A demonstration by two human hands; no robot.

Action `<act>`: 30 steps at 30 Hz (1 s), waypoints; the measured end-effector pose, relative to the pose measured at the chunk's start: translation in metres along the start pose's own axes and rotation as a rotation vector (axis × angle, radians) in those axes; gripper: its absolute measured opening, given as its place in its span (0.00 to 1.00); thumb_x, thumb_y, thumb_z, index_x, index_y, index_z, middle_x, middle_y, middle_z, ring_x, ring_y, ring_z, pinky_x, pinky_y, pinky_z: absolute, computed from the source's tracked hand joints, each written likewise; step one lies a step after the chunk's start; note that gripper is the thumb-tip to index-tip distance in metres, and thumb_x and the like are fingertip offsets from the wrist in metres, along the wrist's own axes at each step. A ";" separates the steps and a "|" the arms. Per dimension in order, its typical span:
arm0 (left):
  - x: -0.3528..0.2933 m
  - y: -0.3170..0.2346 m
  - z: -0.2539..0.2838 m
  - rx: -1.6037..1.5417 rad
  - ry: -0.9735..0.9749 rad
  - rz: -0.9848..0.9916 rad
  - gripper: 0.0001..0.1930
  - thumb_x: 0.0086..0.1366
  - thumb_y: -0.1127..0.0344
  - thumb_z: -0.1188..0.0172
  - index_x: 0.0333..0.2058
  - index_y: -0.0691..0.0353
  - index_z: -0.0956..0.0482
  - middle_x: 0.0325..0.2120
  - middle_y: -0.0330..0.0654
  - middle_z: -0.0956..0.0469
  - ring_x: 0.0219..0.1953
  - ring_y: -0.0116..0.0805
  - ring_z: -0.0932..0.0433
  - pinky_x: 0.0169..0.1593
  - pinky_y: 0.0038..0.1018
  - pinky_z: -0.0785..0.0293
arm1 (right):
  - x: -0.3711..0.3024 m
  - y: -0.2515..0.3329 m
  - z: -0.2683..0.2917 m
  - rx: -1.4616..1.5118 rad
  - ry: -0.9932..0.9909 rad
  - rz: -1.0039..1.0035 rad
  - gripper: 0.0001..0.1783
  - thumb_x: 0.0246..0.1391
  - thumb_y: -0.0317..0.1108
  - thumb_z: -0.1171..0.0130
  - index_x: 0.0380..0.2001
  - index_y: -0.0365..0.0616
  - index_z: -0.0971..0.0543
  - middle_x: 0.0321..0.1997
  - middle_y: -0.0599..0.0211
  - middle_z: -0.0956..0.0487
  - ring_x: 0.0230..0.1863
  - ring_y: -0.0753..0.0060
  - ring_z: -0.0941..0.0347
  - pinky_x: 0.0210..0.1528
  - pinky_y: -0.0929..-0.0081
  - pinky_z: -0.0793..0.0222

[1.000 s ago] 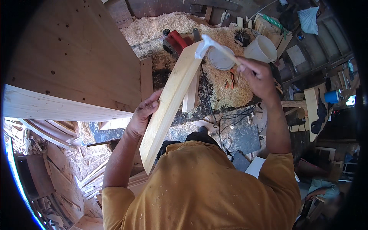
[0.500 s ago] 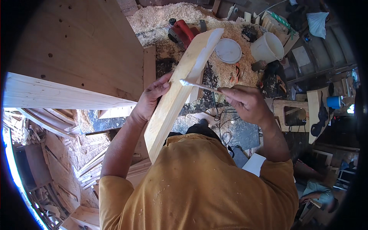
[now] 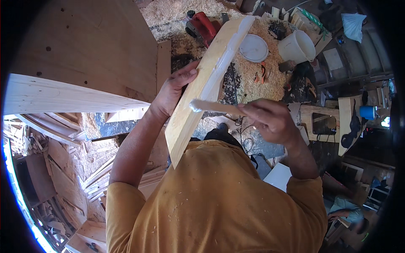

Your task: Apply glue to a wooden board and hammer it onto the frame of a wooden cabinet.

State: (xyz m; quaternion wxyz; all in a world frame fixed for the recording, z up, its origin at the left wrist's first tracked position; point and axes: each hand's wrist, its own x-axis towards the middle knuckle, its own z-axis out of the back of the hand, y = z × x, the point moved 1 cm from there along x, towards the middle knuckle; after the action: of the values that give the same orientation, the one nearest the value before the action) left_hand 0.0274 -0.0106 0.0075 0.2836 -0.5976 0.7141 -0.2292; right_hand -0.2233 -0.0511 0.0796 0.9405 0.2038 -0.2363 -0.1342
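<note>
My left hand (image 3: 179, 86) grips a thick pale wooden board (image 3: 206, 69) by its left edge, thumb on the upper face. The board slants from the far right down toward my body. White glue (image 3: 228, 54) coats the far part of its right edge. My right hand (image 3: 270, 120) pinches a thin wooden stick (image 3: 219, 106) between thumb and fingers. At the stick's tip sits a white dab of glue, over the lower half of the board; whether it touches the wood I cannot tell.
A large wooden panel box (image 3: 84, 55) stands at the left. Beyond the board lie a red power tool (image 3: 206, 27), a white lid (image 3: 253, 47) and a white bucket (image 3: 297, 47) among wood shavings. Orange-handled pliers (image 3: 263, 72) lie near the lid. Another person (image 3: 348, 211) is at the lower right.
The stick has moved down along the board's edge toward my body. White glue now covers more of that edge. The board has shifted slightly away from me and to the right.
</note>
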 end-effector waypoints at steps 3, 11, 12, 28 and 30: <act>0.003 -0.001 0.000 -0.009 0.004 0.000 0.25 0.67 0.62 0.51 0.60 0.67 0.40 0.47 0.44 0.26 0.45 0.30 0.23 0.49 0.27 0.27 | 0.003 -0.018 0.007 -0.116 -0.056 0.034 0.25 0.38 0.23 0.34 0.46 0.43 0.21 0.25 0.67 0.27 0.22 0.70 0.28 0.23 0.73 0.29; 0.008 -0.003 -0.002 0.032 0.045 -0.044 0.25 0.66 0.61 0.48 0.59 0.66 0.38 0.44 0.43 0.24 0.41 0.27 0.22 0.44 0.25 0.25 | 0.003 -0.028 0.018 0.022 -0.053 -0.232 0.17 0.50 0.22 0.42 0.46 0.38 0.23 0.29 0.54 0.22 0.27 0.62 0.23 0.28 0.71 0.27; 0.009 -0.003 -0.002 0.037 -0.006 -0.035 0.25 0.66 0.61 0.48 0.59 0.66 0.38 0.44 0.43 0.24 0.41 0.27 0.22 0.44 0.25 0.25 | 0.002 -0.024 0.016 0.036 -0.033 -0.257 0.17 0.50 0.22 0.42 0.46 0.38 0.23 0.29 0.54 0.22 0.28 0.62 0.23 0.28 0.71 0.27; 0.032 0.002 -0.002 0.033 0.009 -0.028 0.23 0.67 0.58 0.50 0.57 0.62 0.36 0.40 0.45 0.23 0.37 0.32 0.20 0.40 0.31 0.22 | -0.013 0.022 -0.003 0.093 0.027 -0.217 0.19 0.46 0.21 0.41 0.45 0.37 0.23 0.25 0.58 0.25 0.24 0.60 0.24 0.25 0.67 0.28; 0.033 0.002 0.000 0.034 -0.047 -0.038 0.22 0.67 0.59 0.50 0.56 0.61 0.35 0.39 0.44 0.23 0.37 0.32 0.20 0.40 0.31 0.21 | -0.017 0.030 -0.006 0.081 0.079 -0.155 0.19 0.46 0.21 0.41 0.45 0.37 0.23 0.25 0.58 0.25 0.24 0.61 0.24 0.25 0.67 0.28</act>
State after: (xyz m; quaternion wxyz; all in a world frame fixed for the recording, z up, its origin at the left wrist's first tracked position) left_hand 0.0220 -0.0430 0.0018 0.3059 -0.6114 0.6917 -0.2327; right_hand -0.2299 -0.0173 0.0819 0.9269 0.2645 -0.1879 -0.1887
